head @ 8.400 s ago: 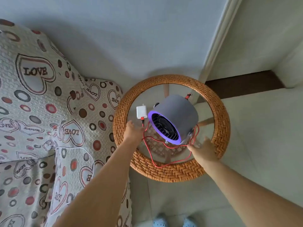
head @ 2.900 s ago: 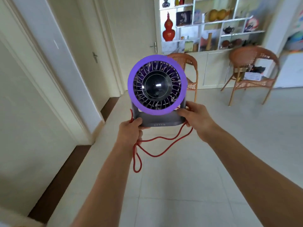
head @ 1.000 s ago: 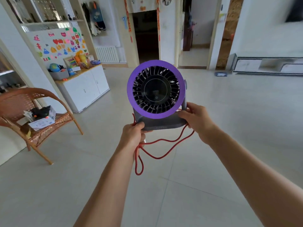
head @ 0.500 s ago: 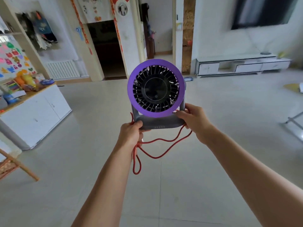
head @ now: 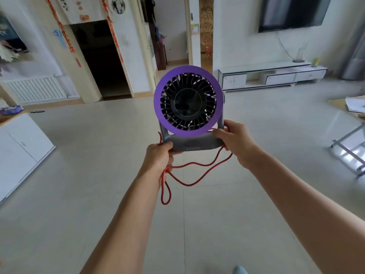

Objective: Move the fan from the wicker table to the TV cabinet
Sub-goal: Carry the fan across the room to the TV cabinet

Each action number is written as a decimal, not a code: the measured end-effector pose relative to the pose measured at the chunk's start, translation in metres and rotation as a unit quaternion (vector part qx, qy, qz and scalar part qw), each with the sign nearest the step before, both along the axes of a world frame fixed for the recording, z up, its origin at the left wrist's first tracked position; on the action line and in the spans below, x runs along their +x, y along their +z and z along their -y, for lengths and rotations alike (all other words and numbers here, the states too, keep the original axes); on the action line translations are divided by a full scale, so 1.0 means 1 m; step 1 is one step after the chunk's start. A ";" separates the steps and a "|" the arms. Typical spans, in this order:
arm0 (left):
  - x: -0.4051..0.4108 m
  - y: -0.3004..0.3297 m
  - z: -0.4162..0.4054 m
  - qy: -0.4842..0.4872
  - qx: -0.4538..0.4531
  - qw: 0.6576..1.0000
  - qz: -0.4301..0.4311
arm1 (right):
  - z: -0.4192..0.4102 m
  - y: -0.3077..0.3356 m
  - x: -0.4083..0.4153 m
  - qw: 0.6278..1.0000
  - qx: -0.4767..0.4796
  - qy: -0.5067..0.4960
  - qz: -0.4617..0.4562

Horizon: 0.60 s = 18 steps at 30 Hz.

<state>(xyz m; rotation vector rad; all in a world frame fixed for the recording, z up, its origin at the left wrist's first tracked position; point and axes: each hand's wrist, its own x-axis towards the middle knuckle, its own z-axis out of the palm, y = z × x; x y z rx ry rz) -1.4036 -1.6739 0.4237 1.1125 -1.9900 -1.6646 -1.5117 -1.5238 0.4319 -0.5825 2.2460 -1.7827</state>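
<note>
I hold a small fan (head: 187,101) with a purple rim and grey base upright in front of me, above the tiled floor. My left hand (head: 159,158) grips the base's left end together with loops of the red cord (head: 189,175), which hangs below. My right hand (head: 236,142) grips the base's right end. The low white TV cabinet (head: 272,75) stands against the far wall at the upper right, under a wall-mounted TV (head: 294,13). The wicker table is out of view.
A white cupboard (head: 21,143) stands at the left edge. A low table with metal legs (head: 349,139) and papers is at the right edge. A dark doorway (head: 100,58) and a radiator (head: 35,89) are at the far left.
The view has swung further right: the TV cabinet now sits closer and more central, and the white cupboard has slid to the left edge. Both hands keep the same grip on the fan.
</note>
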 end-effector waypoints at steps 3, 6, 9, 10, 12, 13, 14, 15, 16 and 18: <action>-0.059 -0.001 0.009 -0.006 0.005 1.000 -0.006 | 0.008 0.000 -0.057 1.000 0.005 0.001 -0.005; -0.120 0.001 0.018 0.000 0.012 1.000 -0.010 | 0.016 0.005 -0.118 1.000 0.005 0.000 -0.010; -0.178 0.002 0.023 0.004 0.016 1.000 -0.009 | 0.021 0.008 -0.176 1.000 0.012 0.001 -0.015; -0.202 0.002 0.024 0.005 0.019 1.000 -0.007 | 0.024 0.009 -0.201 1.000 0.014 0.001 -0.016; -0.234 0.002 0.027 0.011 0.018 1.000 0.000 | 0.027 0.009 -0.234 1.000 0.015 0.005 -0.016; -0.253 0.002 0.029 0.013 0.020 1.000 0.000 | 0.029 0.009 -0.253 1.000 0.016 0.007 -0.015; -0.268 0.002 0.030 0.014 0.019 1.000 0.002 | 0.031 0.009 -0.269 1.000 0.018 0.007 -0.014; -0.285 0.002 0.032 0.014 0.019 1.000 0.004 | 0.034 0.009 -0.286 1.000 0.019 0.006 -0.010; -0.302 0.002 0.035 0.013 0.020 1.000 0.006 | 0.037 0.008 -0.302 1.000 0.020 0.005 -0.006; -0.335 0.001 0.040 0.006 0.023 1.000 0.003 | 0.043 0.007 -0.335 1.000 0.022 0.003 -0.002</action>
